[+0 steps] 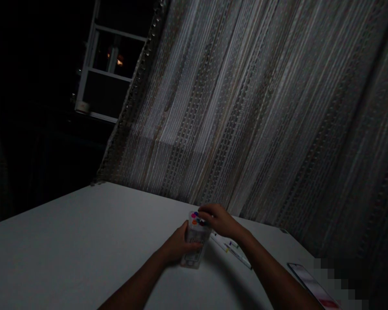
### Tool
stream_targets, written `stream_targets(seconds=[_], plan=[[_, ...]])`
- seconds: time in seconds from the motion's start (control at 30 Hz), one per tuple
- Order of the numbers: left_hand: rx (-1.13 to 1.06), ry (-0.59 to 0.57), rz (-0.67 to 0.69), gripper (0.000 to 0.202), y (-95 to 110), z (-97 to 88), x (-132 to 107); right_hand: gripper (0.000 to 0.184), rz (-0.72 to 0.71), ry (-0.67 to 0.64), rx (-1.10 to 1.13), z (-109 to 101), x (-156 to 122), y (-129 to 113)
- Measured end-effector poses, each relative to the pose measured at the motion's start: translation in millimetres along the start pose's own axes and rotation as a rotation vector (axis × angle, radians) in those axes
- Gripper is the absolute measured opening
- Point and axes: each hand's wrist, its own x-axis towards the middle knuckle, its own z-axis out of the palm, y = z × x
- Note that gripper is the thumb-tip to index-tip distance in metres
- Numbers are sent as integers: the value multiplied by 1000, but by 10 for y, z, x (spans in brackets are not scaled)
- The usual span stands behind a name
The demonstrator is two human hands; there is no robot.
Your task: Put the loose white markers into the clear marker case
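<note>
A clear plastic marker case [194, 252] with faint lettering stands slightly tilted on the white table. My left hand [178, 244] is wrapped around its left side, thumb across the front. Round coloured marker ends [194, 222], pink, orange and blue among them, show at the top of the case. Over that opening, my right hand [217, 219] has its fingers bent down and closed on a marker end; the fingertips partly hide it. Several loose white markers [241, 258] with coloured ends lie on the table just right of the case, beneath my right forearm.
The white table [84, 241] stretches out to the left and toward the back. A phone [310, 282] lies near its right edge. Behind the table hangs a striped, woven curtain [239, 107]. A dark window [113, 73] is at the upper left. The room is dim.
</note>
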Motion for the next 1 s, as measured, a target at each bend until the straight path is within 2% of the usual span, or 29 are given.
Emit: stream_targets(seconds=[0.1,0.27,0.5,0.7,0.87,0.93,1.0], plan=[[11,13,26,63,9,0,-12,26,29,41,-4,-35,6,27],[13,11,14,66,2,-11,-13,25,43,-97,-115,-23,-20,31],[-6,9,37,68,-74,-28,12,23,24,-149,-55,26,11,63],[-29,5,31,68,-72,-11,5,26,41,-59,0,-21,20,82],[-50,-1,9,69,-19,12,-16,26,124,67,-78,-93,-3,344],[-43,0,0,68,11,21,-25,27,207,59,-189,-62,-51,539],[-31,2,-4,67,34,29,-28,27,299,-12,-298,27,-131,759]])
